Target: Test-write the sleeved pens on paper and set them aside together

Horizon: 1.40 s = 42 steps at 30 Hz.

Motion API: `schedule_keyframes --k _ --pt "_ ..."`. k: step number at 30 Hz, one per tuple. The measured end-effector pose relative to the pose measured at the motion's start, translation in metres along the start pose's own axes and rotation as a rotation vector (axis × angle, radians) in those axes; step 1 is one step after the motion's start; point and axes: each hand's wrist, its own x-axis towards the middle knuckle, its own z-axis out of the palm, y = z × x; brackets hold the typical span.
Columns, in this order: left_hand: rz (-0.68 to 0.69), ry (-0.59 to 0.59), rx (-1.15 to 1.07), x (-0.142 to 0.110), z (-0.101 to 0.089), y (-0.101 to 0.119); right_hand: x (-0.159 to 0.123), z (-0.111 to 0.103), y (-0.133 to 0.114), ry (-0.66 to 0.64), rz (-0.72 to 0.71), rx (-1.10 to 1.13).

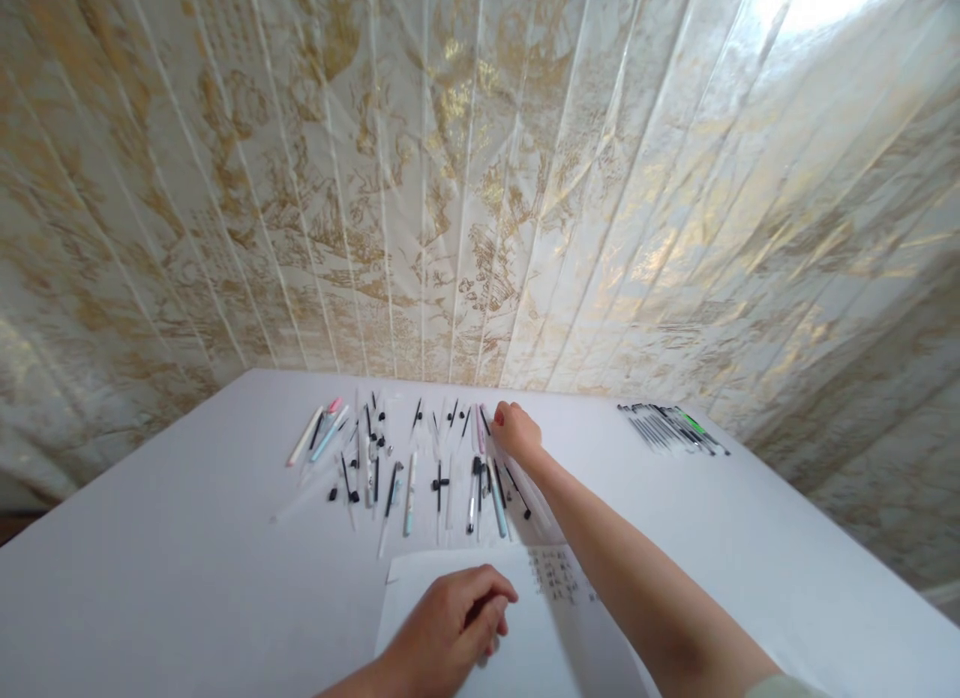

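Observation:
My left hand (pixel 450 618) rests over a white sheet of paper (pixel 409 578) near the front of the table. Its fingers are curled loosely inward, and nothing shows in them. Farther off, my right hand (pixel 517 431) reaches to the back of the table, at the right end of the scattered pen parts. Its fingertips are bent together; what they pinch, if anything, is hidden. Just left of them lie a dark pen piece (pixel 485 421) and a pink pen barrel (pixel 480 430). Closer in, a light blue pen (pixel 497 503) lies below that hand.
Loose pen barrels, refills and small black caps (pixel 354 496) spread across the middle of the white table (pixel 187 558). A row of pens (pixel 667 428) lies at the back right, one with a green mark. Handwriting (pixel 559 576) covers the paper's upper right. A gold-patterned curtain (pixel 480 228) hangs behind.

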Motion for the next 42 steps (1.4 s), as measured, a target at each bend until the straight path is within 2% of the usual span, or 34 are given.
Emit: schedule_keyframes --k 4,8,10,12,16,23,26,28,31,34,38,42 --pt "-0.035 0.115 -0.184 0.005 -0.002 0.003 -0.027 -0.02 -0.002 -0.019 -0.113 0.13" --pt "-0.061 0.32 -0.36 0.011 -0.008 0.01 -0.082 -0.041 -0.011 -0.139 -0.351 0.286" --pt "-0.062 0.343 -0.412 0.013 -0.01 0.012 -0.109 -0.048 -0.016 -0.216 -0.502 0.381" --pt "-0.052 0.328 -0.448 0.013 -0.011 0.013 -0.128 -0.052 -0.021 -0.226 -0.577 0.385" --pt "-0.043 0.318 -0.453 0.012 -0.01 0.013 -0.14 -0.054 -0.025 -0.221 -0.6 0.337" --pt "-0.063 0.338 -0.493 0.011 -0.012 0.013 -0.139 -0.056 -0.027 -0.295 -0.637 0.359" --pt "-0.082 0.355 -0.5 0.011 -0.012 0.011 -0.131 -0.058 -0.024 -0.404 -0.607 0.395" --pt "-0.084 0.355 -0.503 0.012 -0.012 0.009 -0.116 -0.058 -0.019 -0.416 -0.509 0.317" --pt "-0.073 0.336 -0.49 0.014 -0.011 0.008 -0.082 -0.054 -0.011 -0.278 -0.289 0.114" --pt "-0.069 0.327 -0.461 0.016 -0.011 0.008 -0.047 -0.043 -0.007 -0.205 -0.128 -0.013" --pt "-0.091 0.334 -0.447 0.016 -0.012 0.008 -0.016 -0.023 -0.01 -0.227 0.008 -0.111" --pt "-0.111 0.33 -0.45 0.017 -0.013 0.008 -0.004 -0.008 -0.014 -0.258 0.106 -0.13"
